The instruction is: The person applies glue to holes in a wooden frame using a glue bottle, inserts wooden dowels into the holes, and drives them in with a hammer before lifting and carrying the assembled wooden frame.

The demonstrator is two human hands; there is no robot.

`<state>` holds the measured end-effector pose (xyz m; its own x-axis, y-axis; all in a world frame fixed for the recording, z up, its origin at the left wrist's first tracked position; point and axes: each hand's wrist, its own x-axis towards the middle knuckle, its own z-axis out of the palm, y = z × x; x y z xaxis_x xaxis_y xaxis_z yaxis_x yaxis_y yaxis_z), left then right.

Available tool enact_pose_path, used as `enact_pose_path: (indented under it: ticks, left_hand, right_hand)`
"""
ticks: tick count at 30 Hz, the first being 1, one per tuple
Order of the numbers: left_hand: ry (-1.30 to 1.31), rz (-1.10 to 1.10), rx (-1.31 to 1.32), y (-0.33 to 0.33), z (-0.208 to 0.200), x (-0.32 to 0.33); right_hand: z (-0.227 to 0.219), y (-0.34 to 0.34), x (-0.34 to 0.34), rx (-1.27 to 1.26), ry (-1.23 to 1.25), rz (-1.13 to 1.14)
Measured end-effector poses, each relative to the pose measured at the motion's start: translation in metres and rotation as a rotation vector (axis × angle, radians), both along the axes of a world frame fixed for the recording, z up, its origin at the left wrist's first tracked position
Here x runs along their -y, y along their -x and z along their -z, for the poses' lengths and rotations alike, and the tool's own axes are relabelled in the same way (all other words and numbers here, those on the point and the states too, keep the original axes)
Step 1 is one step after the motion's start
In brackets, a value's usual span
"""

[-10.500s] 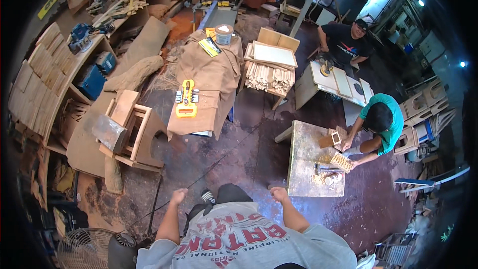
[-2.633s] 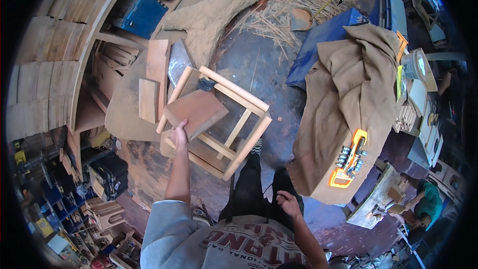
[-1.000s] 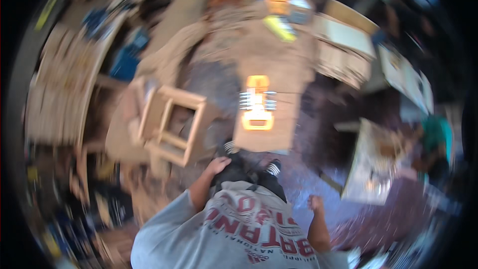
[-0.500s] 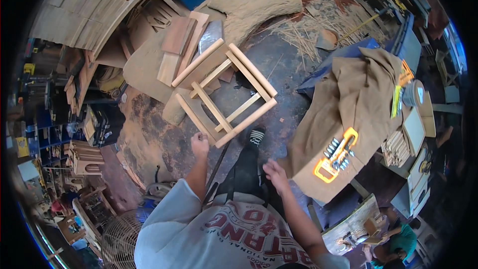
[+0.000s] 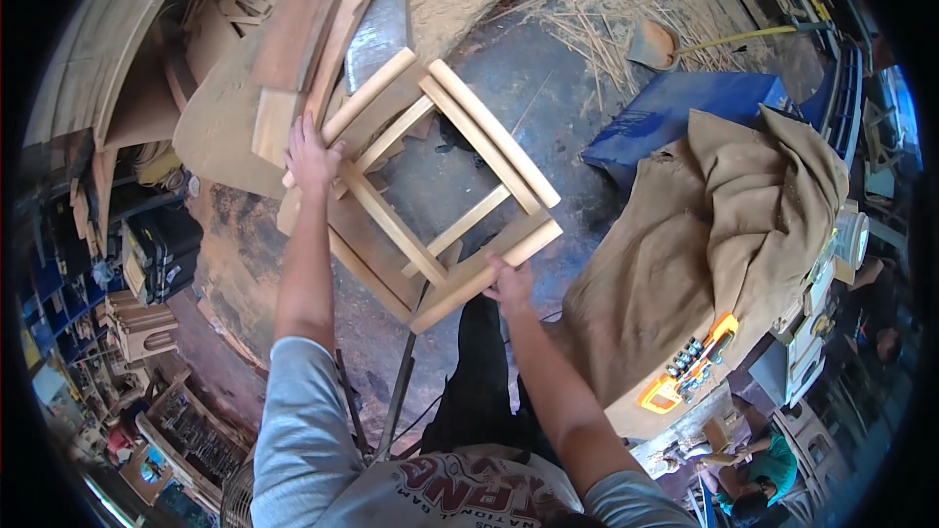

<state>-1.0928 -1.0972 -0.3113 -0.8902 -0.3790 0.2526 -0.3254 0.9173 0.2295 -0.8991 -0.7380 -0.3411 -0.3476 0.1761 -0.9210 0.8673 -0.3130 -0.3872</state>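
A pale wooden stool frame (image 5: 495,134), with thick rounded legs and thinner rails crossing between them, is in front of me at the middle of the view. At its left side, my left hand (image 5: 313,158) is closed round the end of one leg. My right hand (image 5: 511,286) grips the leg on the near right side, thumb on top and the other fingers partly hidden. Whether the frame rests on the floor or is slightly raised, I cannot tell.
Boards (image 5: 291,39) are stacked beyond my left hand. On the right, brown cloth (image 5: 646,264) covers a bench with an orange-framed tool (image 5: 690,362) on it. Behind are a blue box (image 5: 685,112), a dustpan (image 5: 653,45) and wood strips. A person in green (image 5: 778,460) sits at lower right.
Both hands have reached forward and taken hold of the stool frame, the left hand going farther up its left side. My view has moved closer to the frame.
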Motion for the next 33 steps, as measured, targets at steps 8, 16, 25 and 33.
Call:
enact_pose_path:
  ticks: [8, 16, 25, 33]
  left_hand:
    - [0.083, 0.213, 0.515, 0.019, 0.008, 0.029]
    - [0.168, 0.351, 0.313, -0.03, -0.203, 0.0]
    - [0.153, 0.508, -0.044, -0.104, -0.454, -0.091]
    - [0.421, 0.639, -0.392, -0.206, -0.686, -0.18]
  right_hand:
    - [-0.002, -0.006, -0.016, 0.038, -0.187, -0.176]
    - [-0.165, -0.061, -0.058, -0.035, -0.041, -0.19]
    - [-0.353, -0.151, -0.122, -0.187, 0.127, -0.103]
    - [-0.477, -0.265, -0.17, -0.423, 0.376, 0.044]
